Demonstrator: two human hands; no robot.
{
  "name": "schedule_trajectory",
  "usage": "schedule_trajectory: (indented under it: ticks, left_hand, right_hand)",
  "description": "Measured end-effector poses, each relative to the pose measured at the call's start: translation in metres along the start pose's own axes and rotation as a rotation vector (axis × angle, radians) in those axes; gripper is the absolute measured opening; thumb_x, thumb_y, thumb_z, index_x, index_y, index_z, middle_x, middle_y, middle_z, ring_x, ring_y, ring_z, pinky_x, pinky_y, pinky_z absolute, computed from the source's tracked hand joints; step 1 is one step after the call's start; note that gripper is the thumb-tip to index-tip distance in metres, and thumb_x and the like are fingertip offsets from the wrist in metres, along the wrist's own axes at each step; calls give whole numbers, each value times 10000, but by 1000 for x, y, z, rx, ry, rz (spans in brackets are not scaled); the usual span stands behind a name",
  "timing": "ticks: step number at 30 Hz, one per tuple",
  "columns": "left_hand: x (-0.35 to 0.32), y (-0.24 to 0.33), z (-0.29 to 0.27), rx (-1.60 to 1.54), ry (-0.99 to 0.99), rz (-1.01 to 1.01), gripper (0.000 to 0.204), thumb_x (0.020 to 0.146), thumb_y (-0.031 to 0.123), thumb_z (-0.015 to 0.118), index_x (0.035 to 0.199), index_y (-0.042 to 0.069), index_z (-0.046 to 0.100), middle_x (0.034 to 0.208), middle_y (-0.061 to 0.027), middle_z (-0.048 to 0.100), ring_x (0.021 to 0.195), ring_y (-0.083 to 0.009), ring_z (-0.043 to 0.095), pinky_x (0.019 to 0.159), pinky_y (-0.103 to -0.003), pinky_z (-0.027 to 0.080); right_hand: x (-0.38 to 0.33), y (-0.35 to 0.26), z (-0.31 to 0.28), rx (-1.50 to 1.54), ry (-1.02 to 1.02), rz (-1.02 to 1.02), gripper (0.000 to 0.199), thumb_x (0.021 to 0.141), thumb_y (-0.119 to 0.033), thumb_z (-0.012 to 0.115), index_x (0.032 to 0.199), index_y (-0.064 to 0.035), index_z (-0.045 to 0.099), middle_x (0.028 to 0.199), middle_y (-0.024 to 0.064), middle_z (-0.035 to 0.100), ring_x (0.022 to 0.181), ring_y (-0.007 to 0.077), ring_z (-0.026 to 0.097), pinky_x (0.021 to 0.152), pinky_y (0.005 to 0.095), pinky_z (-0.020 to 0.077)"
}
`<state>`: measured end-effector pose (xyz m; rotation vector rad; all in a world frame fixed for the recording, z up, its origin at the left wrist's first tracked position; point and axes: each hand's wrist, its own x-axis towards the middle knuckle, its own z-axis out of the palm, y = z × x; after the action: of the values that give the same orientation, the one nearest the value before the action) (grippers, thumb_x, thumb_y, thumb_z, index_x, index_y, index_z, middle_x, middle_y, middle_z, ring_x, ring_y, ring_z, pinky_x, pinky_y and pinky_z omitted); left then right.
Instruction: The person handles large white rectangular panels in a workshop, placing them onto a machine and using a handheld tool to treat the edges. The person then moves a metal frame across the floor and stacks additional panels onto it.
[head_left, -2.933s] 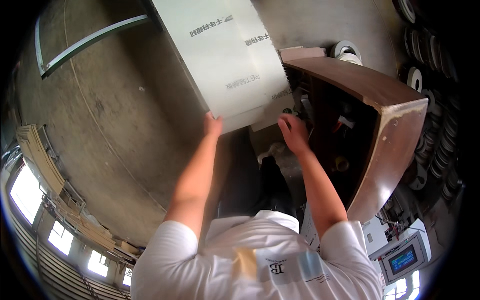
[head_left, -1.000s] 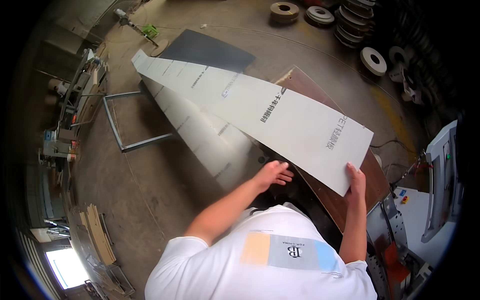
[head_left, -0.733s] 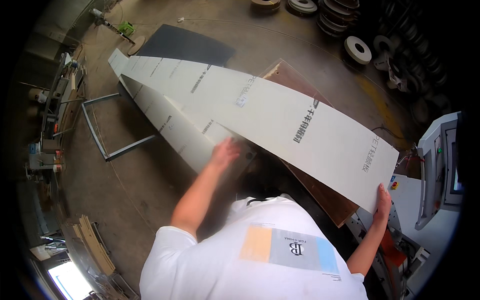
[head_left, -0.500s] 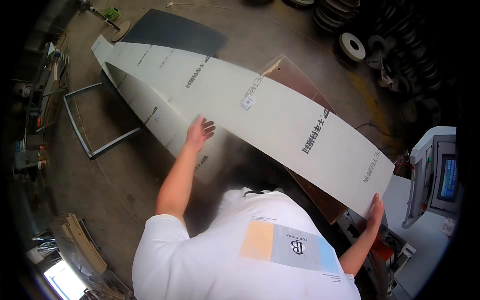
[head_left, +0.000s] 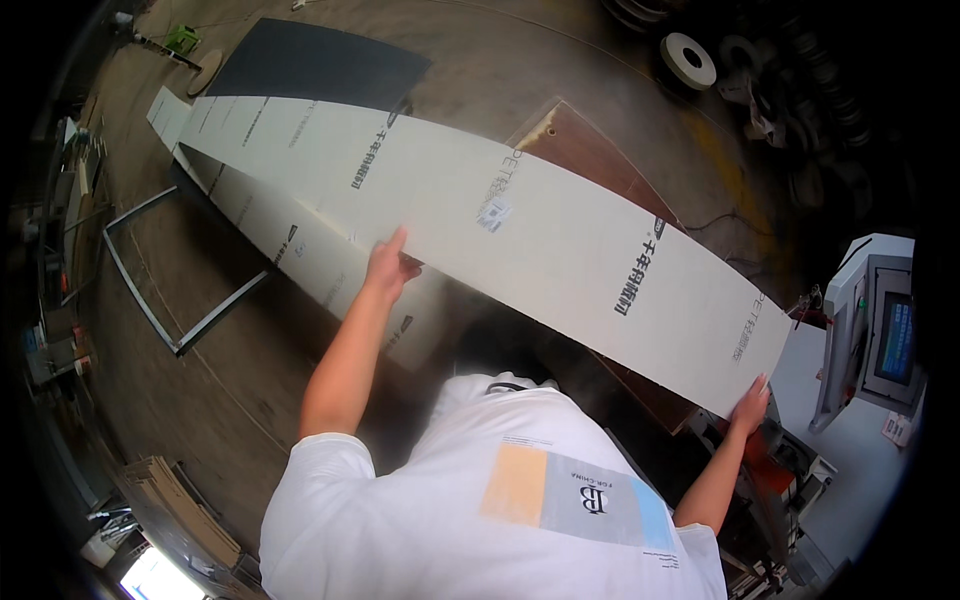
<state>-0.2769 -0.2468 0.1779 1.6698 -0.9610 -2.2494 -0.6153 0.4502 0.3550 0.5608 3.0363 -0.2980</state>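
A long white board (head_left: pixel 560 255) with dark printing and a small label stretches from the far left to the near right. My left hand (head_left: pixel 390 265) grips its near long edge around the middle, thumb on top and the other fingers underneath. At the right end, my right hand (head_left: pixel 751 402) is closed on the near corner, its fingers partly hidden by the board. A second white printed board (head_left: pixel 300 245) lies lower, partly beneath the first, to the left of my left hand.
Brown panel (head_left: pixel 590 150) under the board; dark grey sheet (head_left: pixel 320 60) at far left. A metal frame (head_left: pixel 140 300) stands left. At right is a machine with a screen (head_left: pixel 893 335). Rolls of edging (head_left: pixel 688 62) sit at far right; stacked strips (head_left: pixel 190 510) lie near left.
My left hand has gone from open fingers over the edge to a grip on it. The board's far end has shifted a little left in view, along with the surroundings.
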Motion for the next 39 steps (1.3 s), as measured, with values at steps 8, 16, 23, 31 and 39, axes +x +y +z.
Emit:
schedule_trajectory:
  ticks: [8,16,23,31,39]
  left_hand:
    - [3,6,0,36,78,-89,431,1032,493,704,1237,117,659,1052,-38,742,861,-187,695,668,-309,486]
    - [22,-13,-46,39,-27,-104,480,1063,545,638,1345,157,646,1178,-34,755,897,-151,709,474,-203,399]
    - [-9,-26,-17,172,-82,-87,495,1059,563,634,1342,156,638,1114,-37,754,907,-176,733,462,-185,427]
    - [-39,-69,27,301,-202,-105,591,1029,601,660,1374,122,637,1261,-86,726,1045,-221,743,487,-177,475]
    - [-106,-145,140,509,-307,-89,592,1018,586,686,1391,132,617,1263,-81,732,1095,-205,728,572,-222,515]
  right_hand:
    - [-18,-11,13,-88,61,142,806,1018,-778,379,1328,-104,692,1286,244,725,1233,474,653,1025,563,499]
    - [-66,40,39,-52,-4,249,759,1006,-771,417,1270,-115,692,1173,276,737,1130,513,672,927,589,537]
    - [-96,115,42,14,42,330,721,1015,-746,428,1165,-88,683,1137,273,740,1106,507,678,924,589,536]
    - [-105,224,56,50,42,430,688,1038,-721,405,1106,-90,672,1114,257,752,1085,493,692,906,592,540]
    - [-47,350,55,47,104,623,668,1055,-706,383,1193,-129,692,1174,191,765,1137,448,700,937,558,554]
